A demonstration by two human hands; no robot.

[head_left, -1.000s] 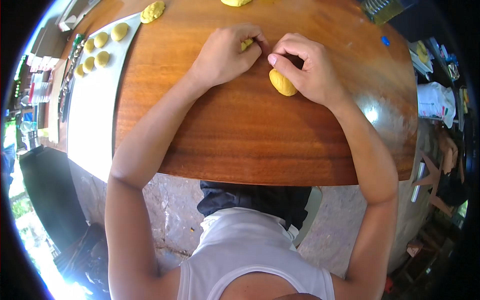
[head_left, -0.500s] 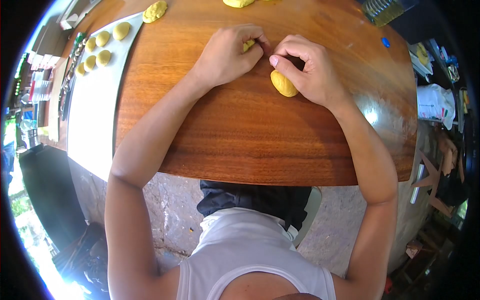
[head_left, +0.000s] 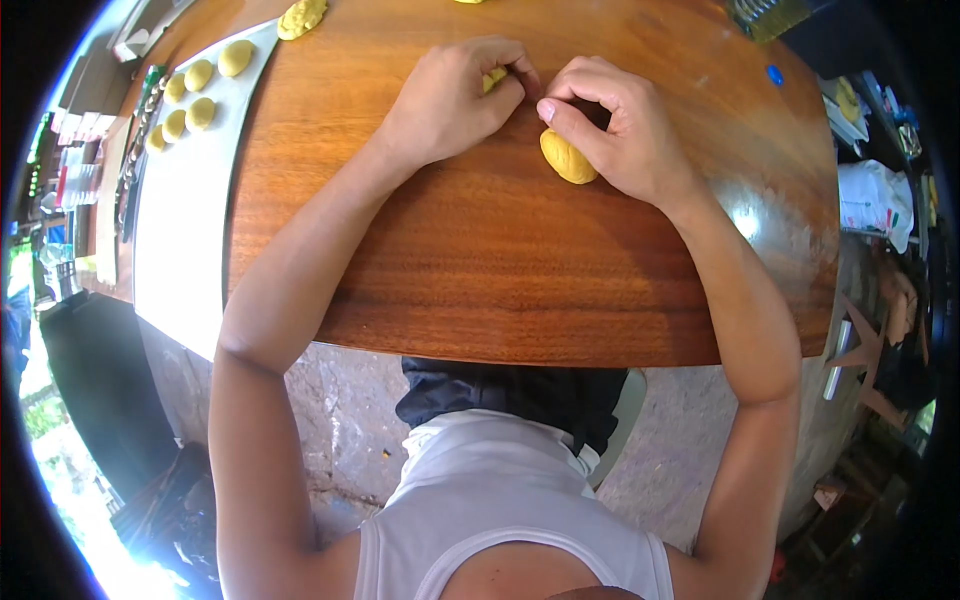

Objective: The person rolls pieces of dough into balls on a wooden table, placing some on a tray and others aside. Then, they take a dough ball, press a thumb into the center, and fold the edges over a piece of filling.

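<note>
My left hand [head_left: 455, 100] is curled closed around a piece of yellow dough [head_left: 492, 79], of which only a small part shows between the thumb and fingers. Close beside it, my right hand [head_left: 615, 125] is bent over with thumb and index fingertip drawn together; what they pinch, if anything, is hidden. A smooth yellow dough ball [head_left: 567, 158] sits just below the right thumb, partly covered by it. Whether the lower fingers touch this ball cannot be seen. Both hands are low over the brown wooden table [head_left: 500, 260].
A pale tray [head_left: 185, 220] along the table's left side carries several round dough balls [head_left: 200, 114]. A rough dough lump [head_left: 301, 18] lies by its far corner. Farther right are a small blue object [head_left: 774, 75] and a clear ribbed container [head_left: 757, 18] with yellowish contents.
The view has shifted slightly, so the table items appear a little higher. Both hands keep nearly the same pose, and the dough ball stays under the right thumb.
</note>
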